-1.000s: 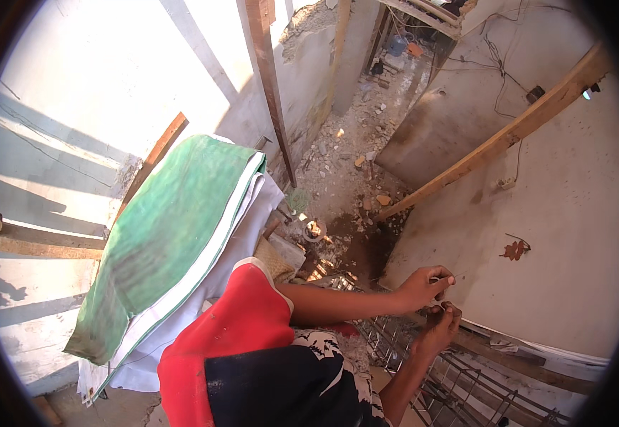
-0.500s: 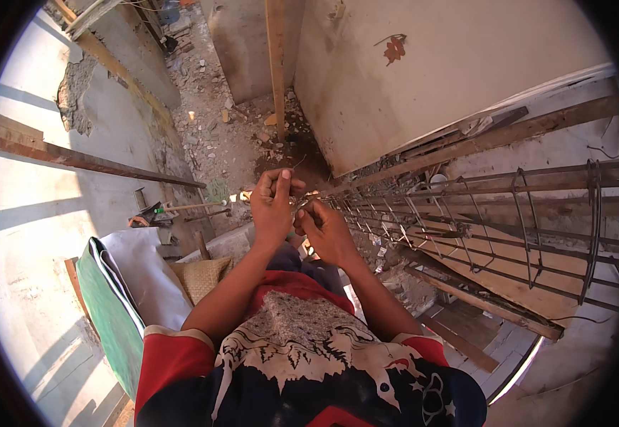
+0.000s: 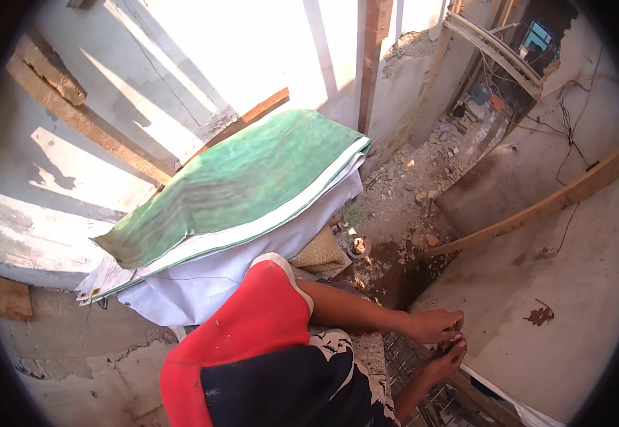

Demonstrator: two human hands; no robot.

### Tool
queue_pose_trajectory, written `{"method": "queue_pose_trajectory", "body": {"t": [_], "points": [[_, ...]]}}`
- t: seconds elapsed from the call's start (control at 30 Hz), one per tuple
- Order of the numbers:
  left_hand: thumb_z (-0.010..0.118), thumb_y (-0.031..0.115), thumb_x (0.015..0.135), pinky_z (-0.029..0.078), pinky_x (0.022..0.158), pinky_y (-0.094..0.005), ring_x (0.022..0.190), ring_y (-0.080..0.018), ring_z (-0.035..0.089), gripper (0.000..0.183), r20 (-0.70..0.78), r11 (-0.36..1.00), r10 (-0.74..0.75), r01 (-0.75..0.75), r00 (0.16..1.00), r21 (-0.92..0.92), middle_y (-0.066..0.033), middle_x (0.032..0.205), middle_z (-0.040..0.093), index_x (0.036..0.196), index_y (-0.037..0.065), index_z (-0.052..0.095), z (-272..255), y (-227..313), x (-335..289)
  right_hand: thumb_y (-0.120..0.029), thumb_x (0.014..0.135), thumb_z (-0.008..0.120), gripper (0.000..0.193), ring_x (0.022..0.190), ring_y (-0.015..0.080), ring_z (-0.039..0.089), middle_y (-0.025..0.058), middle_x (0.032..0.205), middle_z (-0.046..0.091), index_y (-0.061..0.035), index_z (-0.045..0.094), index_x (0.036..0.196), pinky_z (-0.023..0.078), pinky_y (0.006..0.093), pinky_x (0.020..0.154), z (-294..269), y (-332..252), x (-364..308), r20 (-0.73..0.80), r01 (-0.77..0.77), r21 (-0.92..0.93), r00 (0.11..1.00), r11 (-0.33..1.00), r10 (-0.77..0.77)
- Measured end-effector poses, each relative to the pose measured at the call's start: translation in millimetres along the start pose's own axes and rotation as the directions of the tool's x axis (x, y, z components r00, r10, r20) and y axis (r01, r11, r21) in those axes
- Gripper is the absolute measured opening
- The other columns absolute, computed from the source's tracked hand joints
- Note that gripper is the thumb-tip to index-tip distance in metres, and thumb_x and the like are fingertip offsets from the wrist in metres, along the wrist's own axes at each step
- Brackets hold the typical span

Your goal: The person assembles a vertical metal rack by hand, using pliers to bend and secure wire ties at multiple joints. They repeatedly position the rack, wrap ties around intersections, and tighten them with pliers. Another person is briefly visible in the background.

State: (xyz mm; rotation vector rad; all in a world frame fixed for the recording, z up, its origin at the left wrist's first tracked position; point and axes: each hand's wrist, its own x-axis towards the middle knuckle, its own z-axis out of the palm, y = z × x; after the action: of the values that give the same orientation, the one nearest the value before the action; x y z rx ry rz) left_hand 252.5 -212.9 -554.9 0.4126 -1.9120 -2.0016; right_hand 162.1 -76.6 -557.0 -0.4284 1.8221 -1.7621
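My left hand [image 3: 434, 326] is closed with its fingertips pinched together, at the lower right of the view. Just below it, my right hand [image 3: 441, 363] is closed too, and the fingers of both hands nearly meet. Half a second earlier a thin wire stuck up from the left hand's fingers; now it is too fine to make out. What the right fingers pinch is hidden. Beneath my arms, parts of a steel rebar cage [image 3: 448, 413] show at the lower edge.
A green and white folded sheet [image 3: 252, 178] lies to the left, by a woven sack [image 3: 320, 252]. Rubble [image 3: 423, 167] covers the floor ahead. A wooden post [image 3: 537, 203] slants beside a pale panel [image 3: 573, 263] on the right. Timber [image 3: 89, 117] leans against the sunlit wall.
The view has swung to the left, so the green sheet fills the middle and most of the rebar cage has left the picture. Both hands stay close together, fingers pinched.
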Motion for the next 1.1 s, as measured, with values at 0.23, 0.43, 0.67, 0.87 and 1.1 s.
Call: {"method": "queue_pose_trajectory", "body": {"t": [0.23,0.43,0.67,0.87,1.1], "points": [[0.054,0.025,0.105,0.053,0.075,-0.0457,0.085,-0.0382,0.070,0.026,-0.288,0.983,0.154,-0.118,0.945,0.141,-0.0195,0.086,0.070,0.108,0.000,0.050,-59.4,11.0,-26.0,-0.039,0.110,0.048,0.051,0.115,0.0235,0.060,0.0169,0.126,0.060,0.0074,0.058,0.129,0.050,0.0371,0.095,94.3,-41.9,13.3,0.320,0.108,-0.113,0.945,0.988,-0.067],[0.052,0.025,0.106,0.052,0.073,-0.0495,0.078,-0.0398,0.071,0.025,-0.308,0.996,0.031,-0.002,0.951,0.092,-0.0203,0.079,0.070,0.105,0.000,0.049,-76.9,54.8,-38.3,-0.036,0.111,0.047,0.051,0.117,0.0239,0.059,0.0170,0.127,0.060,0.0083,0.055,0.133,0.049,0.0400,0.098,115.2,-53.6,7.8,0.364,0.126,0.047,0.922,0.991,-0.134],[0.056,0.029,0.104,0.052,0.073,-0.0510,0.080,-0.0477,0.068,0.032,-0.274,0.965,0.072,0.002,0.959,0.262,-0.0255,0.080,0.069,0.111,-0.001,0.051,-73.8,57.1,-55.0,-0.037,0.110,0.048,0.049,0.117,0.0252,0.058,0.0186,0.124,0.058,0.0087,0.055,0.127,0.050,0.0418,0.102,106.6,-35.0,-5.9,0.266,0.085,0.029,0.960,0.996,-0.090],[0.058,0.031,0.103,0.054,0.074,-0.0488,0.082,-0.0441,0.070,0.040,-0.212,0.937,0.082,-0.002,0.974,0.349,-0.0231,0.083,0.071,0.122,-0.004,0.054,-64.4,40.8,-59.8,-0.036,0.110,0.051,0.045,0.103,0.0213,0.059,0.0132,0.113,0.058,0.0071,0.057,0.119,0.052,0.0382,0.093,81.3,-28.0,-0.8,0.206,0.113,-0.009,0.973,0.993,-0.109],[0.059,0.029,0.103,0.056,0.075,-0.0417,0.081,-0.0315,0.074,0.031,0.056,0.946,0.022,-0.039,0.998,0.321,-0.0197,0.094,0.074,0.114,0.000,0.066,-32.7,30.8,-54.0,-0.027,0.109,0.057,0.031,0.089,0.0125,0.058,0.0052,0.097,0.062,0.0018,0.064,0.115,0.051,0.0300,0.080,42.1,-24.7,-16.8,0.029,0.208,-0.169,0.978,0.963,-0.207]]}}
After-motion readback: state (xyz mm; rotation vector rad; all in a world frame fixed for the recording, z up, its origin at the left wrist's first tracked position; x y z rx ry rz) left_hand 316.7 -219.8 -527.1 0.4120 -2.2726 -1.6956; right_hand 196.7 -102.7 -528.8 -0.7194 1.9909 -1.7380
